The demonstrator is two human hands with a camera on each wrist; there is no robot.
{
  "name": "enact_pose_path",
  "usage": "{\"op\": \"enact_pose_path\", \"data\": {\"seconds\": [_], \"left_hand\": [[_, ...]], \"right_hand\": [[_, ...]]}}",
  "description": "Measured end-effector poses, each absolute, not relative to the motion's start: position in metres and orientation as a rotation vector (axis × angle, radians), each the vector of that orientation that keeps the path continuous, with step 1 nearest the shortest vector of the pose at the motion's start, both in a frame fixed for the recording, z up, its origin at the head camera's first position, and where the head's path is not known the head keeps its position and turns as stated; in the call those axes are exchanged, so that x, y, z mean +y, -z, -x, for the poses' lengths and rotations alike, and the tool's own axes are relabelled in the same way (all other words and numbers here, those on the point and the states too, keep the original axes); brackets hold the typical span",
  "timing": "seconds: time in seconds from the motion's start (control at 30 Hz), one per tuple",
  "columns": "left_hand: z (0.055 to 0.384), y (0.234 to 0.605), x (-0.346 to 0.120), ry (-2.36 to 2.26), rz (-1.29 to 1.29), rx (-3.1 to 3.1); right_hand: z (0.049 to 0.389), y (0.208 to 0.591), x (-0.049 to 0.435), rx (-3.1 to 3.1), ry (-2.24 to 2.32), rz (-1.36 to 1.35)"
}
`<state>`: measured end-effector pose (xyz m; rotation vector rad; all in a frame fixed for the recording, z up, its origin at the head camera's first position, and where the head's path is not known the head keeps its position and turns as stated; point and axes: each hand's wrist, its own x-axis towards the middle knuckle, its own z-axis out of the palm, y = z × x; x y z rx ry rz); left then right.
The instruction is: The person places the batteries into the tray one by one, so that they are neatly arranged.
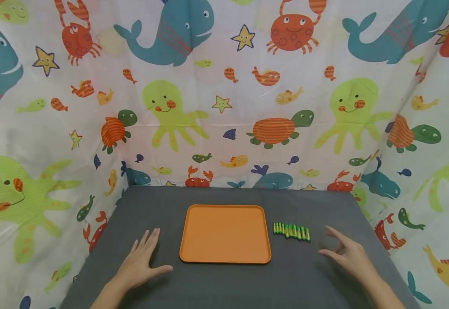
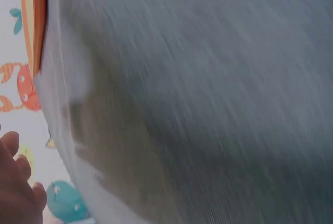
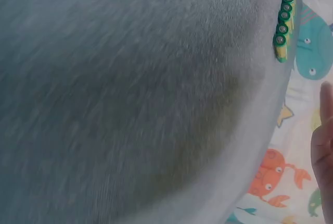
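Observation:
An orange rectangular tray (image 1: 225, 234) lies in the middle of the dark grey table in the head view. Just right of it, several green and yellow batteries (image 1: 292, 231) lie side by side in a row; the right wrist view shows the ends of these batteries (image 3: 284, 14). My left hand (image 1: 139, 264) hovers left of the tray, its fingers spread and holding nothing. To the right of the batteries, my right hand (image 1: 348, 255) is held over the table with thumb and forefinger apart, touching nothing. A bit of the tray (image 2: 34, 21) shows in the left wrist view.
A dark grey cloth-like table surface (image 1: 224, 285) reaches back to a white curtain (image 1: 216, 81) printed with sea animals. The curtain also hangs along the left and right sides of the table.

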<state>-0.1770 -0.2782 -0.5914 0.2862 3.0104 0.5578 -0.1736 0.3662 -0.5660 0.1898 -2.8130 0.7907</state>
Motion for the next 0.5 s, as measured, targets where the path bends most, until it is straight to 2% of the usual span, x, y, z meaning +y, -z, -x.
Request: {"op": "enact_pose_path", "data": {"seconds": [0.23, 0.5], "left_hand": [[0.191, 0.594, -0.253, -0.860, -0.271, 2.813], [0.202, 0.600, -0.238, -0.950, -0.275, 2.731]], "right_hand": [[0.190, 0.580, 0.361, -2.806, -0.914, -0.189], [0.210, 0.597, 0.361, -2.917, -1.094, -0.136]]}}
